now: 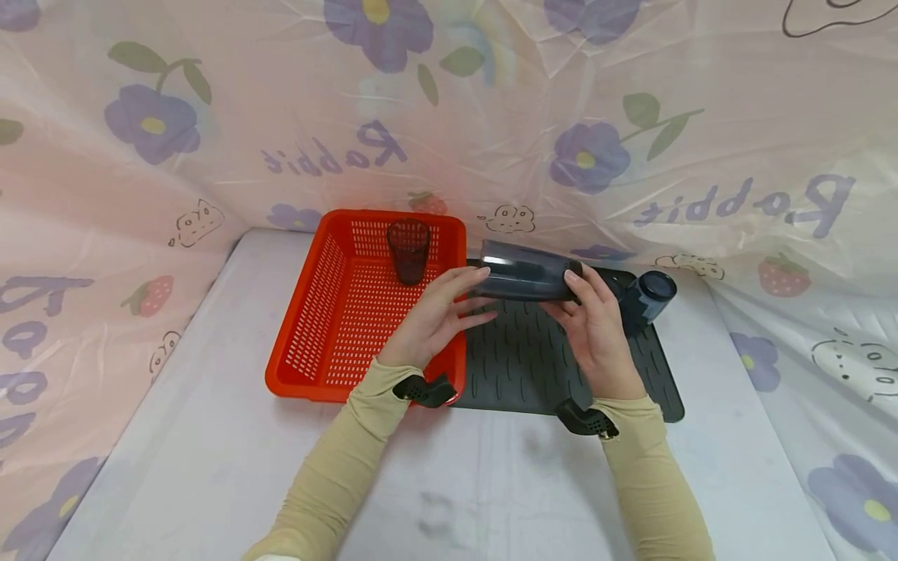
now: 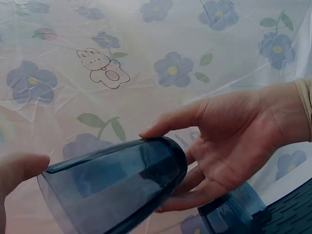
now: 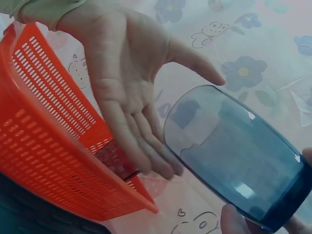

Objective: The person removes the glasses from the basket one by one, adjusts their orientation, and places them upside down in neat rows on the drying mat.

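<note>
A clear blue-grey drinking glass [image 1: 526,273] lies sideways in the air between the two hands, over the dark mat. My right hand [image 1: 596,331] grips it near its thick base, thumb on top and fingers beneath. At the other end, my left hand [image 1: 438,319] has its thumb tip at the rim and its fingers stretched out below. In the right wrist view, the left hand [image 3: 129,73] shows its palm, with fingertips right at the rim of the glass [image 3: 239,151]. The left wrist view shows the right thumb and fingers around the base end of the glass [image 2: 117,180].
A red perforated plastic basket [image 1: 281,366] stands on the white table at left, with another glass [image 1: 409,249] inside near its back wall. A ridged dark mat [image 1: 512,374] lies beside it. Another blue glass [image 1: 652,300] stands at the mat's right side. Patterned sheeting [image 1: 491,117] hangs behind.
</note>
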Motion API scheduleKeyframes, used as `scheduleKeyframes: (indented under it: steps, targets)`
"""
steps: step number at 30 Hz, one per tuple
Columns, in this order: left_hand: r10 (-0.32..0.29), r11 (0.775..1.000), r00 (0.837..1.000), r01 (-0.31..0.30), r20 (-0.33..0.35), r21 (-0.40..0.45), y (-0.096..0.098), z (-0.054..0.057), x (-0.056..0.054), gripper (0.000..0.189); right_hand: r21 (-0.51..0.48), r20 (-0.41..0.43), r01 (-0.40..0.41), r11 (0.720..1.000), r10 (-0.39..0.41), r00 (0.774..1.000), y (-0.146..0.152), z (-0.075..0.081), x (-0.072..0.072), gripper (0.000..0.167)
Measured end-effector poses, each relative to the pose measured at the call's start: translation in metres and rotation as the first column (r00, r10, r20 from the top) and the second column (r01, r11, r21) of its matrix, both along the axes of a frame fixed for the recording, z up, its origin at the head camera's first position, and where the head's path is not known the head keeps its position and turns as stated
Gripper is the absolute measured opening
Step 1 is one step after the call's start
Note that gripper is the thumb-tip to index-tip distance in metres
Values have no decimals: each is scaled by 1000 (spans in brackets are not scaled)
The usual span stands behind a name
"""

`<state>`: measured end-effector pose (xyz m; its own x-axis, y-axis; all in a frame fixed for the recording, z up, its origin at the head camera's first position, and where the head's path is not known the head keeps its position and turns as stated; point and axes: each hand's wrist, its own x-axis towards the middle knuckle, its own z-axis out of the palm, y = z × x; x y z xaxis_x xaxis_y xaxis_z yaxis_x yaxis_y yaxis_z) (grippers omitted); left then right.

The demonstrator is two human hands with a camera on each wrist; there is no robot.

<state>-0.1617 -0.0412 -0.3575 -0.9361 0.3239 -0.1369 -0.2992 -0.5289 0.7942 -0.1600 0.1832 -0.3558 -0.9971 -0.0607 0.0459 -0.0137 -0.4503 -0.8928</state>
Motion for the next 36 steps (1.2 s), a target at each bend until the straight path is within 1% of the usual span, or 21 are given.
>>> scheduleKeyframes:
  steps: [2,4,9,13,19,25,30,33,36]
  targets:
    - [-11,999,1000,10,-15,-31,-2,0,0,36,4,-12,13,1000,-13,1000,2,2,0,39]
    - [-12,999,1000,11,-19,-41,-5,1,0,39,2,-25,27,1000,-27,999,4,4,0,39]
    - [9,1000,1000,-9,-5,-11,-16,1,-3,42,-32,-59,42,999,-44,997,11,10,-2,39]
    - [11,1000,1000,-11,-19,7,-25,2,-4,47,-17,-74,69,997,-70,995,15,12,-3,40]
    - [26,1000,999,-26,-44,-12,-38,4,-5,39,-25,-57,108,994,-110,992,19,13,-3,43]
    - [53,998,998,-54,-26,-34,-53,5,-7,29,-8,-31,161,987,-162,986,22,15,-4,43]
    - [90,995,995,-91,-32,-43,-67,4,-8,22,12,-36,188,982,-187,982,24,16,-4,46]
    - [96,994,995,-97,-26,-40,-76,1,-8,23,20,-44,189,982,-188,981,26,16,-4,46]
    - [99,994,995,-100,-21,-45,-85,-1,-7,31,46,-50,192,980,-190,981,26,16,-3,47]
